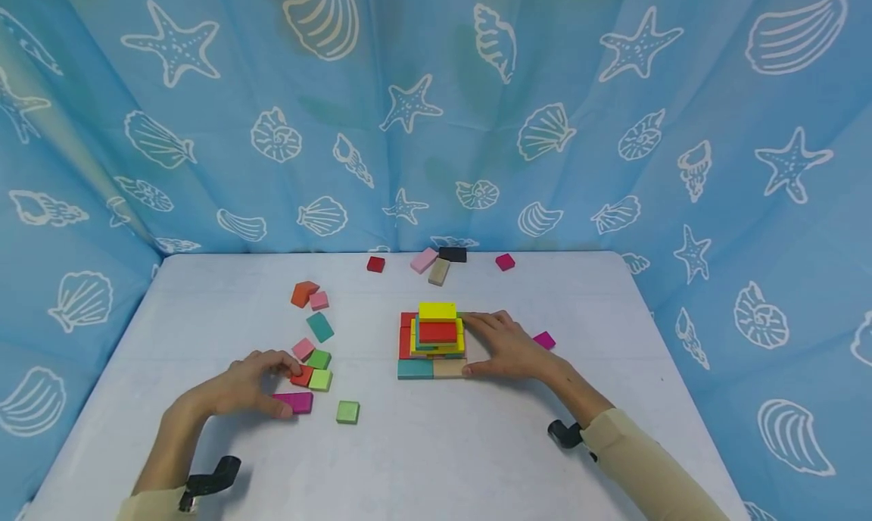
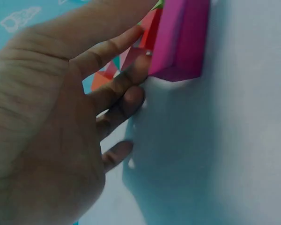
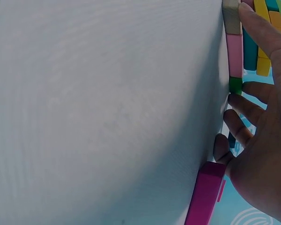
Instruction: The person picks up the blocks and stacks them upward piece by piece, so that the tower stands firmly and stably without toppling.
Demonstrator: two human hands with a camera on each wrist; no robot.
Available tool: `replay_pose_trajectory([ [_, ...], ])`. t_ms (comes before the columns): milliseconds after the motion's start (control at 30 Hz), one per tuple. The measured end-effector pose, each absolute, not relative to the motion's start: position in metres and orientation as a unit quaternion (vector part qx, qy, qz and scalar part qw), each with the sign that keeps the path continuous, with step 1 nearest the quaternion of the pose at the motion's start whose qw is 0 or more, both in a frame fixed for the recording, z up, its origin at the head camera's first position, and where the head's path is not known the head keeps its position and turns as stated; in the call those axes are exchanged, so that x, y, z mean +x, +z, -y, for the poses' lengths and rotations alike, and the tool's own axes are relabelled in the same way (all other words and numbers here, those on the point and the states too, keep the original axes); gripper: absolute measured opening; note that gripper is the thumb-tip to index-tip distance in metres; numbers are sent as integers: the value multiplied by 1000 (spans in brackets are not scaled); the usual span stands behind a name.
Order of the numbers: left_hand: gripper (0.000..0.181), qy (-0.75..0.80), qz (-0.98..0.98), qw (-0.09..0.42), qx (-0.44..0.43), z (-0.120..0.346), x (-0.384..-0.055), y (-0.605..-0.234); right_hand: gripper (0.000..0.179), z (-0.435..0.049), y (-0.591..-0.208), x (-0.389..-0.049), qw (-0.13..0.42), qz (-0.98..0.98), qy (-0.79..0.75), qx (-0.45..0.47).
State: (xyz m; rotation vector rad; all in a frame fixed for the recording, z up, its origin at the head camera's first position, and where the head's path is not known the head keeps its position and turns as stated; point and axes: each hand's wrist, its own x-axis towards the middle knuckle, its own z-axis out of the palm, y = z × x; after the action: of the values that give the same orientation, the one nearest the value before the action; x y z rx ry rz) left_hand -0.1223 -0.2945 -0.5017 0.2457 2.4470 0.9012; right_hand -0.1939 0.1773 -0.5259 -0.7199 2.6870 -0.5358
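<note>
In the head view, a tower of blocks stands on the white table. Its front bottom edge is a teal block and a tan block. Yellow and teal layers come next, then red, with a bright yellow block on top. The right hand is at 3 o'clock of the tower, fingers spread against its side. The left hand is at 9 o'clock, its thumb at a magenta block and a finger at a red block, with a wide gap between.

In the left wrist view, the magenta block is long and flat-sided, at 1 o'clock of the palm. The fingers bend a little, not wrapped round it.

In the right wrist view, the thumb meets the tan block. A pink block and a green block sit at 6 o'clock of it. The fingers are stretched apart, gripping nothing.
</note>
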Motion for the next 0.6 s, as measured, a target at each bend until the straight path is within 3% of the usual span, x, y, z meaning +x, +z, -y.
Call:
replay_pose_trajectory([
  [100,67,303,-917,240,96,291,-117,-505,103,-177,-524,-194,157,-936,-189,-254],
  [467,51,316,-915,227,106,284,-126,-493,103,-177,-525,-195,153,-937,-186,-253],
  [600,45,345,-908,195,134,277,-136,-482,102,-177,-525,-194,154,-937,-185,-252],
])
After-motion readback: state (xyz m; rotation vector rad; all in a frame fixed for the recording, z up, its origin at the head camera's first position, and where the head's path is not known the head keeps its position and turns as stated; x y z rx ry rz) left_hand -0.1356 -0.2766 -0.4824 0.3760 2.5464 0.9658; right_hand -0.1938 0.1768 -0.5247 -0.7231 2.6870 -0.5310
